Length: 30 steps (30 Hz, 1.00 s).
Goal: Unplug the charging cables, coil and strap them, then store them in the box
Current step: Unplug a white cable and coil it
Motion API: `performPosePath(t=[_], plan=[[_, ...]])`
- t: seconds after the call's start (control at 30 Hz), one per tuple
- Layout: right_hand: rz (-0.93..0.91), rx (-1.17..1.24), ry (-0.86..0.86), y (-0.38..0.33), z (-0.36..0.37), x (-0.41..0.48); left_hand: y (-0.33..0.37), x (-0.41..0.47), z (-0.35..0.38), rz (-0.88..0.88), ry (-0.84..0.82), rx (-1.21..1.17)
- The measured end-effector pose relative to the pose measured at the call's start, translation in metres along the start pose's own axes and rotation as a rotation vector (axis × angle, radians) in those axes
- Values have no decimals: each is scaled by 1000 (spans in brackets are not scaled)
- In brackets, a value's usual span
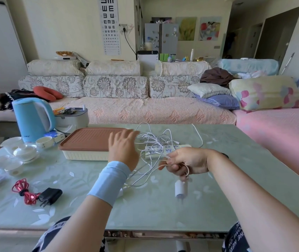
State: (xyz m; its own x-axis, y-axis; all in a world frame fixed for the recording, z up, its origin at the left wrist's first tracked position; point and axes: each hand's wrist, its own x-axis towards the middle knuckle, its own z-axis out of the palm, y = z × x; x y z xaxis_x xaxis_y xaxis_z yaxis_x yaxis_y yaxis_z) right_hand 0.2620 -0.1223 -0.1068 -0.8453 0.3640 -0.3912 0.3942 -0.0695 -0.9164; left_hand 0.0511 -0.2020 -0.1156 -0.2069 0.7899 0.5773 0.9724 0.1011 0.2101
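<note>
Charger cable (181,188) in right grip (187,163)

Right end of the box (88,142) behind the blurred left hand (122,148).

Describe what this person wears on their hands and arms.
The left hand and right hand are bare: no gloves, no rings that show. A wide light-blue wristband wraps the left wrist. A small dark patch shows at the right wrist's far edge; what it is cannot be told. Both forearms are uncovered.
</note>
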Motion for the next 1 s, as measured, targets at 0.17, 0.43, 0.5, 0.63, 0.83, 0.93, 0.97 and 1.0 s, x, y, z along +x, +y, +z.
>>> performPosePath(t=[0.17,0.43,0.5,0.63,0.83,0.93,0.97,1.0], plan=[[-70,119,-12,-1,-7,1,32,-10,1,102,-512,-719],[-96,55,-6,16,-25,4,8,-9,16,-17,-908,-749],[-91,26,-5,18,-28,4,2,-10,21,-50,-973,-823],[-48,-126,50,22,-31,6,-4,-12,23,-201,-1157,-1246],[12,-260,346,21,-32,21,-3,-3,42,-334,-994,-1273],[9,-291,496,15,-29,29,-3,2,48,-414,-1027,-1305],[7,-310,535,13,-29,31,-3,4,48,-425,-1056,-1305],[1,-330,575,12,-28,32,-5,6,49,-430,-1088,-1310]])
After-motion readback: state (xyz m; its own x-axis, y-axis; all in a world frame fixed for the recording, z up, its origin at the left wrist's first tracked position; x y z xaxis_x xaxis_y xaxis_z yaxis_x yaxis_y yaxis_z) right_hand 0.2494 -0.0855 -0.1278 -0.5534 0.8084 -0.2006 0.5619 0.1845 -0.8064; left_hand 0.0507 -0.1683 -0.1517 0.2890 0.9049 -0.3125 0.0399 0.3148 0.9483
